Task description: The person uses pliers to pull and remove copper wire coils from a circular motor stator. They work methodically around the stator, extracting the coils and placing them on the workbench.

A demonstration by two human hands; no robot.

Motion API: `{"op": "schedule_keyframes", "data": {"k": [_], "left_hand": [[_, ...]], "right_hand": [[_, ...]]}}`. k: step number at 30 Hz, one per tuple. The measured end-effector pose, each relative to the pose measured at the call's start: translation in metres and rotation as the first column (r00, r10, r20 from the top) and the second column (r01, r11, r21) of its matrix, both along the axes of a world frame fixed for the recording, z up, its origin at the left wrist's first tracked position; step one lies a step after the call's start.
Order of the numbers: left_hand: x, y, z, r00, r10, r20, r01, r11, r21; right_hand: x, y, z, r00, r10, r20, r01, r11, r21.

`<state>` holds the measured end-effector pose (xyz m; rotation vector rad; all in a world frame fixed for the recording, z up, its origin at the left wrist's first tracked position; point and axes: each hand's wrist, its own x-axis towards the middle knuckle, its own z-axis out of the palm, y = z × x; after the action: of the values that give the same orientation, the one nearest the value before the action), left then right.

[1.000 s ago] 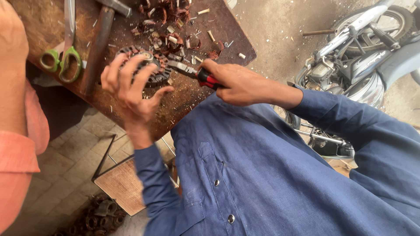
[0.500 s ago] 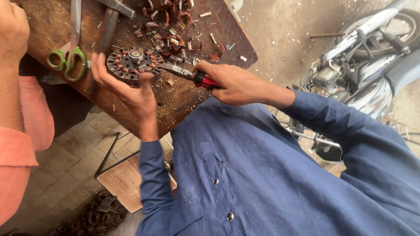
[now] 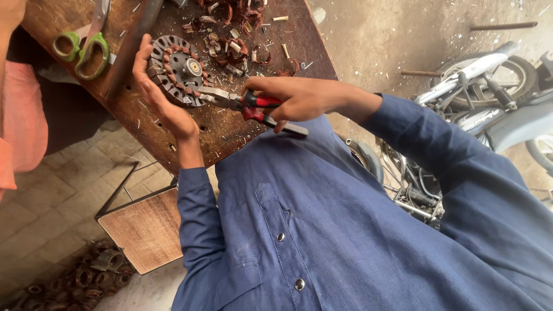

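Item: round stator (image 3: 177, 70), copper-wound teeth about a metal hub, tilted on edge over the wooden bench (image 3: 144, 124) so its face is open to the tool
Left hand (image 3: 156, 95): cupped behind the stator's lower rim, propping it
Right hand (image 3: 299, 98): just right of the stator, clenched on red-and-black pliers (image 3: 247, 106), nose at the stator's near edge, where the windings sit
Above the stator: cut copper scraps (image 3: 230, 49)
Left of the stator: green-handled scissors (image 3: 80, 49)
Well right of the stator: parked motorcycle (image 3: 489, 103)
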<state>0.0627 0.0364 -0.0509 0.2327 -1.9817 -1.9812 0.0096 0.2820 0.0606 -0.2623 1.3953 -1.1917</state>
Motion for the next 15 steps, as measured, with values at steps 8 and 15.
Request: {"op": "schedule_keyframes", "data": {"k": [8, 15], "left_hand": [[-0.001, 0.008, -0.006, 0.999, 0.043, -0.023, -0.04, 0.994, 0.097], [-0.001, 0.004, -0.005, 0.999, 0.003, -0.032, 0.001, 0.991, 0.133]], "right_hand": [[-0.014, -0.022, 0.005, 0.882, 0.319, -0.348, -0.266, 0.945, 0.191], [-0.023, -0.038, 0.011, 0.723, 0.464, -0.512, -0.354, 0.885, 0.302]]}}
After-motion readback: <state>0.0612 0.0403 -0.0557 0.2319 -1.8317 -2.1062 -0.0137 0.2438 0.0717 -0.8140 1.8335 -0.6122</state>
